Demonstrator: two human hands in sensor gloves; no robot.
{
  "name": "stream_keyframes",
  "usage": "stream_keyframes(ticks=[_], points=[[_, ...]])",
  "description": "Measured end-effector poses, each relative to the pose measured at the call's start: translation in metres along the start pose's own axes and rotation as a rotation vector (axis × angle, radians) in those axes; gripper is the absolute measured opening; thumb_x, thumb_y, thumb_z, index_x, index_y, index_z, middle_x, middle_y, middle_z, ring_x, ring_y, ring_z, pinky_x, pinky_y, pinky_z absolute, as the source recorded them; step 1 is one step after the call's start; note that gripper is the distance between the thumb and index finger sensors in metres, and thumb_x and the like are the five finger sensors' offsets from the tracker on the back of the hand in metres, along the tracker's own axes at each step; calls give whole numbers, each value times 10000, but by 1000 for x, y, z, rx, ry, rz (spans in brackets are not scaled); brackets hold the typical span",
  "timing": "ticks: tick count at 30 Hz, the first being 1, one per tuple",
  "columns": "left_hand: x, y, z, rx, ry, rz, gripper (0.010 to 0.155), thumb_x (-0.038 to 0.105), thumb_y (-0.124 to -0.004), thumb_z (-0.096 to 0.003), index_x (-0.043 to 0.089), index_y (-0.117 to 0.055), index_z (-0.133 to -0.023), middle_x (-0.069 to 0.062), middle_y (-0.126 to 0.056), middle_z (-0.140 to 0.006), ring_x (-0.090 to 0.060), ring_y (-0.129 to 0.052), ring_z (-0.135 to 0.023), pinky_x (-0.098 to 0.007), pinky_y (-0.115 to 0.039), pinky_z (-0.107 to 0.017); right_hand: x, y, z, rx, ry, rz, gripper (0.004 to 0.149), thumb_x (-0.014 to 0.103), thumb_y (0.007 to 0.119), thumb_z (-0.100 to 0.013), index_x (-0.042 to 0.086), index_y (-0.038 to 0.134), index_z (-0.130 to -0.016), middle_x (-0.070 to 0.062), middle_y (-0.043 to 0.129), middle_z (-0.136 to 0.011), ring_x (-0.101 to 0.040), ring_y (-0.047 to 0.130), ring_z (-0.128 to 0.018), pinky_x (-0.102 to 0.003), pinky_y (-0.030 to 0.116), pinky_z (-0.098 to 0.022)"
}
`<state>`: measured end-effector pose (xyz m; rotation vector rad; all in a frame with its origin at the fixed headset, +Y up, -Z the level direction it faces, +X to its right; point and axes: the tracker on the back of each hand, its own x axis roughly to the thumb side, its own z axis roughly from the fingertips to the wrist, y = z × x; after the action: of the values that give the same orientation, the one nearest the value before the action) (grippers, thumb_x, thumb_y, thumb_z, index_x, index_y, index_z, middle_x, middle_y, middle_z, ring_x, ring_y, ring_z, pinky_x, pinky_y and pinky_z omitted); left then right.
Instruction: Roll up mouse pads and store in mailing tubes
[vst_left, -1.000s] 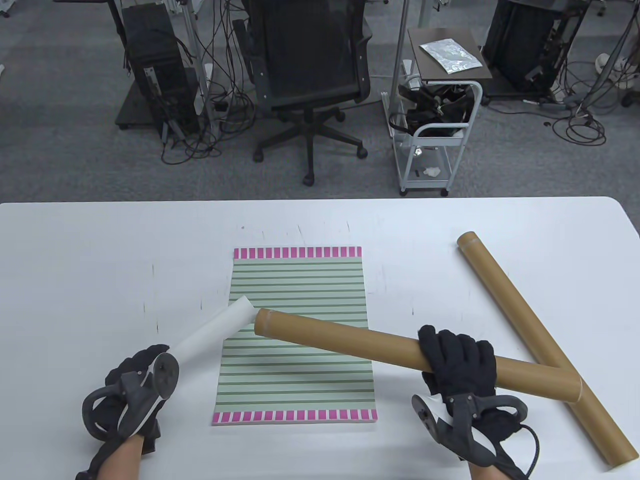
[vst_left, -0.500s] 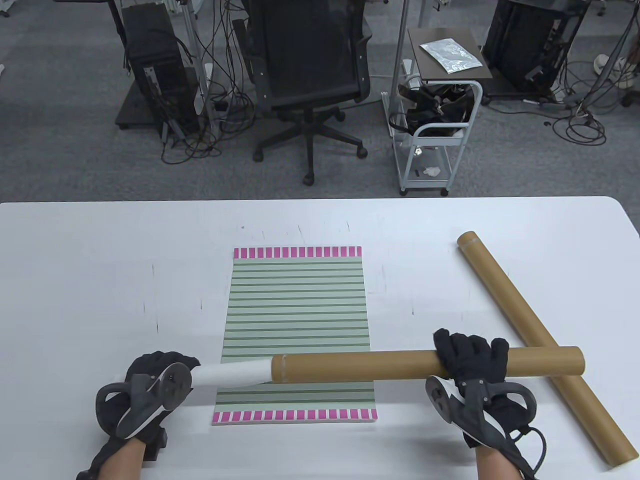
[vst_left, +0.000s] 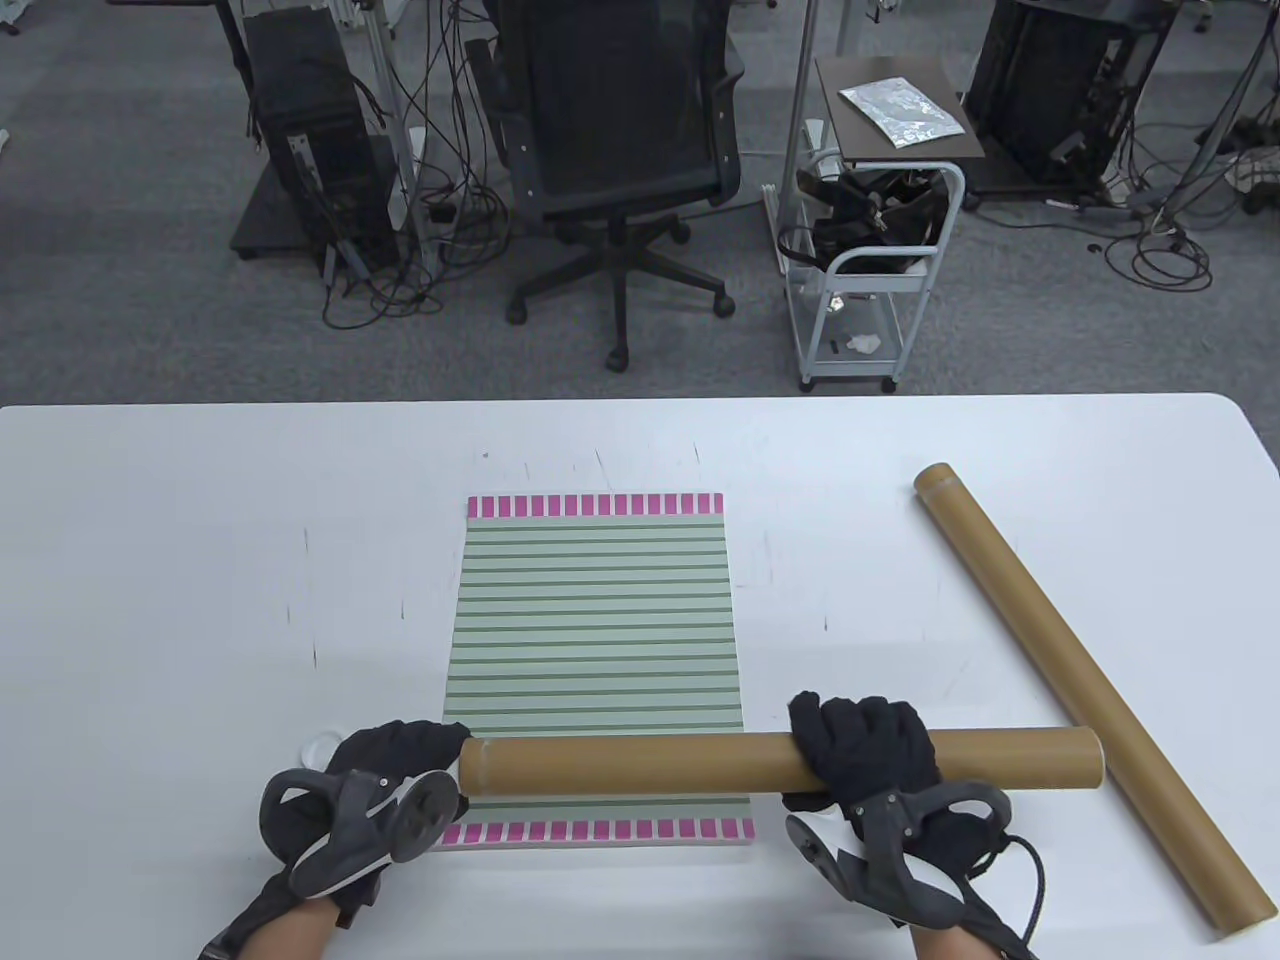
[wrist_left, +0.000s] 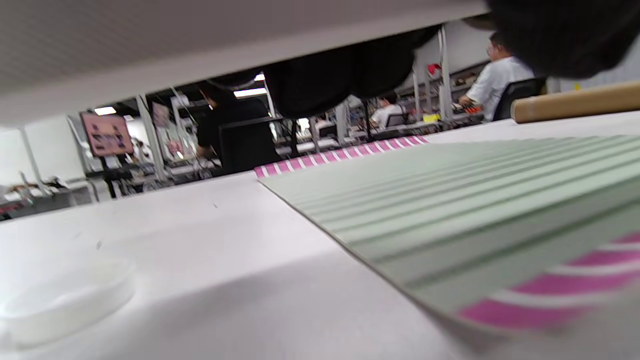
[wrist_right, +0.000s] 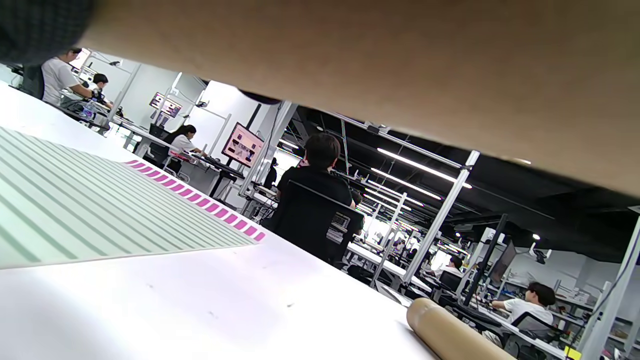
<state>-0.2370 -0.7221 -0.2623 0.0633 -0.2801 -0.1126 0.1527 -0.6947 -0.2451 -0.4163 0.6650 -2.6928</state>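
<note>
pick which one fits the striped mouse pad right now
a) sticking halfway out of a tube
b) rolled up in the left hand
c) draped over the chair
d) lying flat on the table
d: the striped mouse pad lies flat and unrolled on the table, with the tube that the right hand grips passing across its near end.

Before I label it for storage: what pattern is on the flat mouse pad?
The mouse pad has pale green with darker green stripes and pink-and-white end bands, clearest in the table view.
</note>
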Motion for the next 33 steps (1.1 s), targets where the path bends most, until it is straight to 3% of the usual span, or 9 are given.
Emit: stream_keyframes(ticks=[3, 14, 19, 21, 23, 25, 27, 30, 33], points=[[-4, 4, -1, -1, -3, 77, 761, 616, -749, -325, 427, -511, -1023, 165, -742, -1052, -93, -809, -993, -412, -626, -859, -4, 1, 1, 11, 16, -30, 779, 679, 743, -274, 334, 615, -960, 81, 816, -854, -206, 840, -734, -436, 745, -659], [-26, 4, 6, 146, 114, 202, 771, 589, -827, -272, 478, -532, -975, 212, -731, -1053, -55, -824, -995, -283, -697, -849, 14, -1, 5, 17, -33, -80, 760, 683, 729, -303, 308, 626, -956, 70, 814, -830, -191, 807, -737, -424, 707, -674], [-56, 3, 10, 156, 354, 203, 1079, 853, -640, -91, 463, -382, -1064, 95, -414, -1216, -262, -420, -1188, -587, -324, -907, 14, -9, 7, 18, -9, -133, 760, 680, 732, -315, 307, 617, -966, 69, 802, -843, -183, 782, -761, -416, 679, -702], [-60, 2, 11, 171, 396, 188, 1115, 864, -627, -67, 468, -350, -1072, 81, -337, -1235, -338, -343, -1199, -668, -352, -866, 18, -15, 7, -7, -4, -106, 759, 678, 733, -317, 305, 617, -968, 68, 802, -845, -180, 779, -766, -413, 674, -708], [-66, 2, 11, 163, 436, 190, 1145, 895, -578, -67, 471, -244, -1077, 11, -217, -1229, -395, -375, -1168, -617, -539, -844, 22, -16, 6, -9, 15, -107, 759, 683, 732, -322, 308, 614, -971, 71, 800, -847, -181, 778, -767, -413, 675, -707], [-75, -1, 10, 147, 429, 388, 1163, 858, -655, -72, 434, -221, -1064, -73, -183, -1198, -362, -530, -1125, -397, -686, -838, 27, -13, 6, -2, 46, -127, 759, 686, 733, -315, 315, 620, -966, 75, 805, -843, -178, 789, -758, -411, 687, -695], [-83, -6, 10, 101, 393, 541, 1110, 808, -718, -135, 398, -275, -1067, -66, -372, -1191, -321, -602, -1110, -356, -691, -844, 28, -12, 6, 6, 34, -100, 757, 687, 733, -317, 314, 625, -966, 74, 812, -840, -182, 799, -750, -410, 702, -678], [-77, -19, 5, 13, 152, 1020, 909, 715, -689, -350, 354, -298, -1087, -90, -415, -1186, -360, -524, -1115, -409, -620, -847, 34, -11, 5, -11, 17, -57, 759, 691, 736, -311, 316, 634, -963, 74, 823, -834, -189, 815, -736, -402, 725, -648], [-38, -22, -7, -91, -76, 1309, 902, 701, -648, -385, 334, -228, -1093, -99, -238, -1189, -361, -316, -1129, -447, -466, -867, 41, -11, 3, -16, 22, -69, 756, 688, 738, -316, 313, 636, -965, 70, 823, -836, -193, 817, -734, -403, 729, -641]])
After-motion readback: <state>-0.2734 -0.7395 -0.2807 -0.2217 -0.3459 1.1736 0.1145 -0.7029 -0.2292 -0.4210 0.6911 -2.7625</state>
